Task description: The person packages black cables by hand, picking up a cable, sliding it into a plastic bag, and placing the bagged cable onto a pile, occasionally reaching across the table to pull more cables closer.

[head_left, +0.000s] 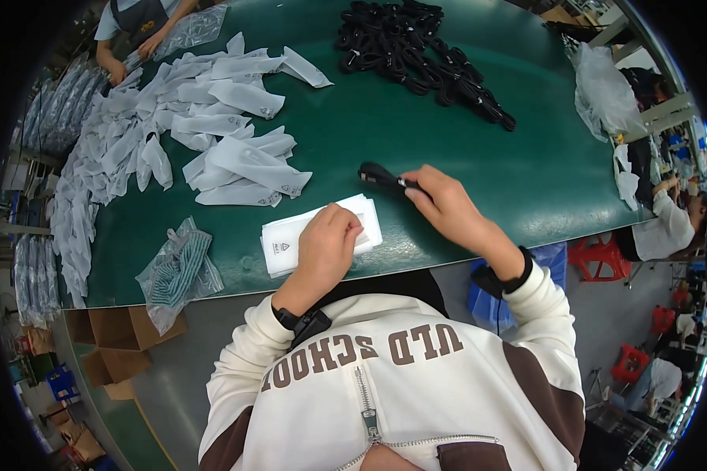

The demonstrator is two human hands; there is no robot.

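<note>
Little gap, left of the fingers

Right hand (450, 209) has a black cable (381, 177) pinched in its fingers, long axis pointing left and slightly toward the far side. White pouch stack (278, 238) lies on the green surface (330, 129), left of the cable and nearer us. Left hand (324, 243) is on it, fingers bunched; can't tell if they've caught a pouch.

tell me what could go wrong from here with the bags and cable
The clear bag holding a striped teal item overhangs the near edge of the green table, so a bump might tip it off.
The stack of white sleeves is loosely fanned under the left hand; a tug could scatter several.
The black cable juts beyond the right hand's fingers, so it may snag.
</note>
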